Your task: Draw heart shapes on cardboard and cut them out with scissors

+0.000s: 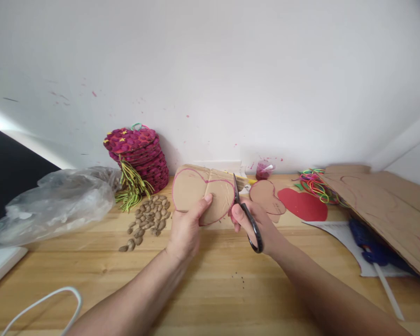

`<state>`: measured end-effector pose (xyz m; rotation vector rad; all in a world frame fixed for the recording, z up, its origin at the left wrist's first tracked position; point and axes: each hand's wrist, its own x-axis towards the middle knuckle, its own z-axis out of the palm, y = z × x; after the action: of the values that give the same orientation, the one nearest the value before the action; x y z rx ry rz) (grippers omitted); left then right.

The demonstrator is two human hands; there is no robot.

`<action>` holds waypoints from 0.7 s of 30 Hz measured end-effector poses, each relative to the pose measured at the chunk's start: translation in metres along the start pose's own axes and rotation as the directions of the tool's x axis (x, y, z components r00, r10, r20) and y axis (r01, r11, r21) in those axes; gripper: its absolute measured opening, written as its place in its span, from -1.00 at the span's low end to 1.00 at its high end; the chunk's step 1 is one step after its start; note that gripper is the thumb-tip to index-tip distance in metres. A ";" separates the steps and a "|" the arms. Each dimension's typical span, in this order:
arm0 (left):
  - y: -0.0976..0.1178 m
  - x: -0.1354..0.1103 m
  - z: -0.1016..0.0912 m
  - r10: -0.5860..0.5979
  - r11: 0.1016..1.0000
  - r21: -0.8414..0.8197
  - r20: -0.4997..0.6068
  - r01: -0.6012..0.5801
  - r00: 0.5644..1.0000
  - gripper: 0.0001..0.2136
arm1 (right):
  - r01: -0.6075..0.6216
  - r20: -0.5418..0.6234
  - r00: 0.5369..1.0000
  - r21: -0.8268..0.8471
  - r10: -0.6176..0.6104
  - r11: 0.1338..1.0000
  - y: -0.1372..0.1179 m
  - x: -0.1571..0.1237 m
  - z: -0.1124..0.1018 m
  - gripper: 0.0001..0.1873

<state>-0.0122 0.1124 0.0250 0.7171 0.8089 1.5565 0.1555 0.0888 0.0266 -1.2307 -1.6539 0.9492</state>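
Note:
My left hand (188,229) grips the lower edge of a piece of cardboard (189,191), thumb on top. A heart outline in purple-pink is drawn on the cardboard, and a crease runs down its middle. My right hand (257,226) is closed round the black handles of a pair of scissors (250,219). Their blades point up and away, at the right edge of the cardboard, along the drawn line. Just right of the blades lies a smaller cardboard heart (266,197) with a dark outline, beside a red heart (304,205).
Brown shells or nuts (150,217) lie left of my hands. Behind them stands a purple decorated stack (136,156) with a yellow-green tassel. A clear plastic bag (63,200) is farther left. A cup (263,169), coloured cords (317,186) and a big cardboard sheet (388,200) are rightward.

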 end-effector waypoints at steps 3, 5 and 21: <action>0.001 0.000 0.001 0.000 1.000 -0.002 -0.006 0.000 1.000 -0.32 | 0.003 -0.017 1.000 -0.013 -0.004 1.000 -0.001 0.000 0.000 -0.36; 0.001 0.001 0.001 -0.001 1.000 -0.004 -0.005 0.001 1.000 -0.32 | 0.009 -0.026 1.000 -0.017 -0.009 1.000 -0.001 0.000 0.000 -0.35; 0.004 0.004 -0.003 0.021 1.000 0.009 0.010 -0.021 1.000 -0.36 | 0.019 -0.007 1.000 -0.084 -0.020 0.996 -0.004 0.001 -0.003 -0.31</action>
<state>-0.0175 0.1156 0.0267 0.7416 0.8040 1.5678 0.1567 0.0892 0.0317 -1.2699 -1.7117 0.8703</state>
